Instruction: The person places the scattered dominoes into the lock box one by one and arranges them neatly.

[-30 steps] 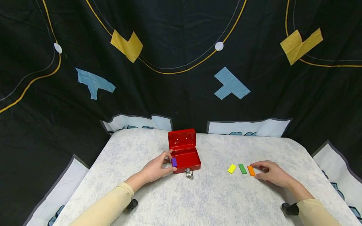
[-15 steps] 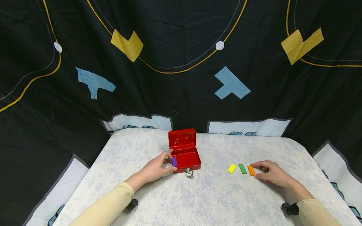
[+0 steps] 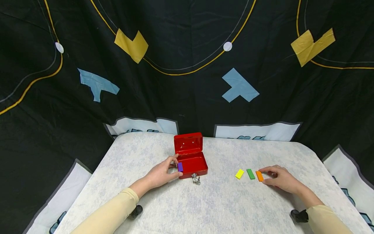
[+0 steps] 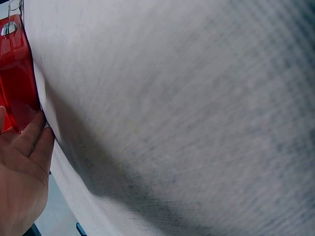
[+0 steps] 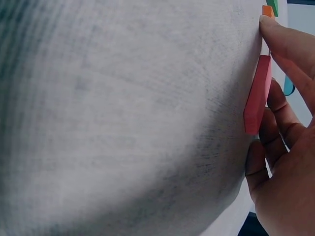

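A red metal cash box (image 3: 193,164) stands with its lid up, its lock and keys (image 3: 195,179) hanging at the front. A purple block (image 3: 180,167) is at its left side. My left hand (image 3: 159,175) rests beside that end, index fingertip near the back corner and thumb near the front one. In the left wrist view its fingers meet the red wall (image 4: 22,98). My right hand (image 3: 281,179) lies next to an orange block (image 3: 259,176), thumb and index fingertip near its two ends. Under that hand, the right wrist view shows a pinkish-red block (image 5: 257,98), hidden in the head view.
A green block (image 3: 250,174) and a yellow block (image 3: 239,174) lie left of the orange one. The table has a pale patterned cloth (image 3: 216,208). A dark curtain (image 3: 181,97) hangs behind its far edge.
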`<state>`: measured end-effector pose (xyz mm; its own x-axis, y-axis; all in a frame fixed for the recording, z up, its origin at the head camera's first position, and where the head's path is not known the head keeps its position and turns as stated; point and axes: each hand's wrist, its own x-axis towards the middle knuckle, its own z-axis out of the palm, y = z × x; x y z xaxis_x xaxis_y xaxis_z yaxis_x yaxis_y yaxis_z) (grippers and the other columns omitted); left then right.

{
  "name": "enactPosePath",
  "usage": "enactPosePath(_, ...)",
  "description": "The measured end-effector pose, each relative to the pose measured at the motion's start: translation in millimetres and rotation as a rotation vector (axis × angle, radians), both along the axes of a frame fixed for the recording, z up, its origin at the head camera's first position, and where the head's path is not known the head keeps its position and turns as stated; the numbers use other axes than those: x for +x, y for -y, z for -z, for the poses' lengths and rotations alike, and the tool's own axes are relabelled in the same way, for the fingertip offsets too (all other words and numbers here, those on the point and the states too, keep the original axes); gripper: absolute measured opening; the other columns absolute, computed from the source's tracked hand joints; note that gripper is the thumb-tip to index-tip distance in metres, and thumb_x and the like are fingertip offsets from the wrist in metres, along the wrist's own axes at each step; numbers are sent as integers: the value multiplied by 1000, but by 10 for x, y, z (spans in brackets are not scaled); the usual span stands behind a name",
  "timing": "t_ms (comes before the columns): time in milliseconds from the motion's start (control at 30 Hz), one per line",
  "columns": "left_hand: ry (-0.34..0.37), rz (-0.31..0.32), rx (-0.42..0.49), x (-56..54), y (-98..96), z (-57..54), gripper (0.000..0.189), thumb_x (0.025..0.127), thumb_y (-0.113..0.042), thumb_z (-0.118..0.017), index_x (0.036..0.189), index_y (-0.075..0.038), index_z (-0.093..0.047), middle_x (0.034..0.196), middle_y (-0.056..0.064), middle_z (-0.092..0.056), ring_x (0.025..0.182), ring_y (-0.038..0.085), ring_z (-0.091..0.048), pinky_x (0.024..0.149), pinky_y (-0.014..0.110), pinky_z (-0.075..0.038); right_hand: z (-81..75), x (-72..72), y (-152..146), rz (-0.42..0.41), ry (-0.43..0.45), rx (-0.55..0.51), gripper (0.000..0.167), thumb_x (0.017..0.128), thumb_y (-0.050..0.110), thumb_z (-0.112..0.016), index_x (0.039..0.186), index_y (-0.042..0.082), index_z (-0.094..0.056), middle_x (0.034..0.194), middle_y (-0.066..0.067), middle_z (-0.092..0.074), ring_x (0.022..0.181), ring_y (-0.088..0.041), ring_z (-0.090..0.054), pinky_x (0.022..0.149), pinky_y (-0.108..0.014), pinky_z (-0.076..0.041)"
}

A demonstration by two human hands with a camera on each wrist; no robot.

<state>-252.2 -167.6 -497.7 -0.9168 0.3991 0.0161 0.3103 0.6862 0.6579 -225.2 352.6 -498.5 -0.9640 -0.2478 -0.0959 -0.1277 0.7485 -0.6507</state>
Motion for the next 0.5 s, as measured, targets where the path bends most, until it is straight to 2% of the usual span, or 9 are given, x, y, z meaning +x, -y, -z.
enactPosePath(500, 0, 4, 5, -6, -1, 10, 40, 91, -46, -76, 113, -23, -52, 164, -2, -34, 126, 18, -59, 102, 48, -46, 1, 3, 13, 15, -1, 3, 47, 88, 30, -81, 128, 9, -69, 121, -11, -61, 101, -26, -50, 83, -41, -44)
